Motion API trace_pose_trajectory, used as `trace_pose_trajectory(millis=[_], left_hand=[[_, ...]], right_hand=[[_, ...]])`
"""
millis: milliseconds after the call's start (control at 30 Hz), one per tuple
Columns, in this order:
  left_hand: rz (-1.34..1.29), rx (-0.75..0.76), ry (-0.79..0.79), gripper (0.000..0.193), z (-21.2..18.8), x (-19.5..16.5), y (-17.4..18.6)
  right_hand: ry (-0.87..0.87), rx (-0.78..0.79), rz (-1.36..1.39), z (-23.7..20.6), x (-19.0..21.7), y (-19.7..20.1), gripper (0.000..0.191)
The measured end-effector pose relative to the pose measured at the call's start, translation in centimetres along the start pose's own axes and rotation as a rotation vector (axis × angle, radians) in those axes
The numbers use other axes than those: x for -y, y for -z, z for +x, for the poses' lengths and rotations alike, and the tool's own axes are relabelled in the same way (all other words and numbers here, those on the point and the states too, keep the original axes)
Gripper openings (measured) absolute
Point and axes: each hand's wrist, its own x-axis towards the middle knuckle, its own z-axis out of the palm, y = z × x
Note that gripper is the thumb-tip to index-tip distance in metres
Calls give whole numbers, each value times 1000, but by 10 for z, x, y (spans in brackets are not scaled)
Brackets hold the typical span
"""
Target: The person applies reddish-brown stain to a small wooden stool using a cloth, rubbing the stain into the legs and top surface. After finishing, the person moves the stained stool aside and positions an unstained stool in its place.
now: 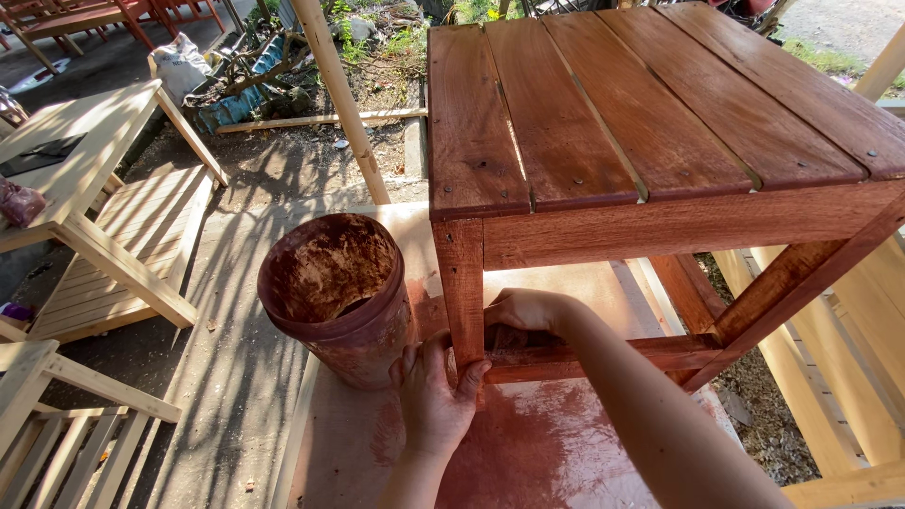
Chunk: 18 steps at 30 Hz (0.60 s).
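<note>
**Two hands at the leg of a red-stained table**

Nearest the camera, the left hand [434,396] is laid against the front leg [463,297] of a small slatted table [603,123], with the fingers closed around the leg's lower part and the thumb on its right face. The right hand [524,311] is reached in behind the same leg, above the low crossbar [603,356]; its fingers are curled, but what is pinched under them cannot be told, since they are hidden by the leg.

The table is stained reddish brown and is stood on a flat board [528,452] smeared with the same red colour. Just left of the leg, a round bucket [337,297] caked with brown-red stain is seen, tilted a little and nearly touching the left hand.

Pale, unstained wooden furniture [85,188] is set well apart on the left.
</note>
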Motion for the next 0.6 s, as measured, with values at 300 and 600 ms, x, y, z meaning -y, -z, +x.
trace_pose_trajectory(millis=[300, 600], left_hand=[[24, -19, 5, 57, -2, 0, -4], [27, -30, -23, 59, -2, 4, -3]], right_hand=[[-843, 382, 130, -99, -28, 28, 40], [-1175, 363, -342, -129, -16, 41, 48]])
